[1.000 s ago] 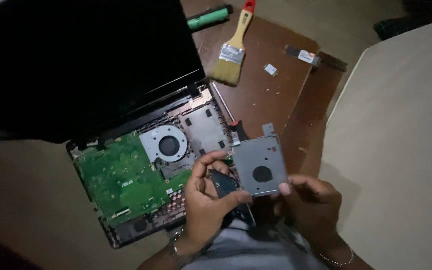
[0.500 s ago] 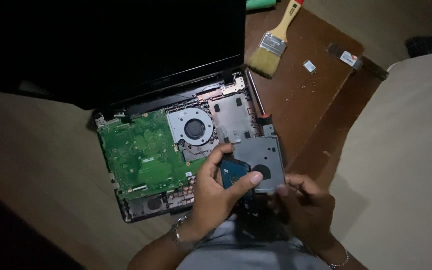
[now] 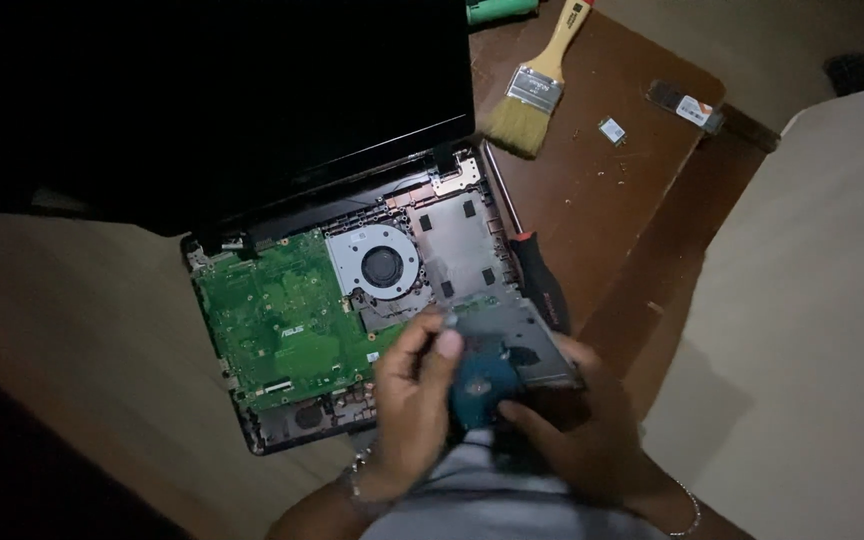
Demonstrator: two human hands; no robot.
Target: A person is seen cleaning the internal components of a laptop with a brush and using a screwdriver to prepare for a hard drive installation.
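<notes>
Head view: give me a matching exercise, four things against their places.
Things:
1 brush
2 fan
3 green board
4 screwdriver

Places:
A left part of the open laptop base
B table, right of the laptop, by its edge
C table, top, right of the lid
D middle of the base, right of the green board

Pairs: 1-C, 2-D, 3-A, 4-B

The scene is dim, lit mostly from above, with deep shadow along the left and bottom edges. A dark brown wooden table (image 3: 632, 190) with a rounded corner fills the middle. To its right lies a broad pale beige surface (image 3: 812, 300), smooth and unmarked. A tan floor (image 3: 82, 320) spreads to the left, fading into darkness.
</notes>
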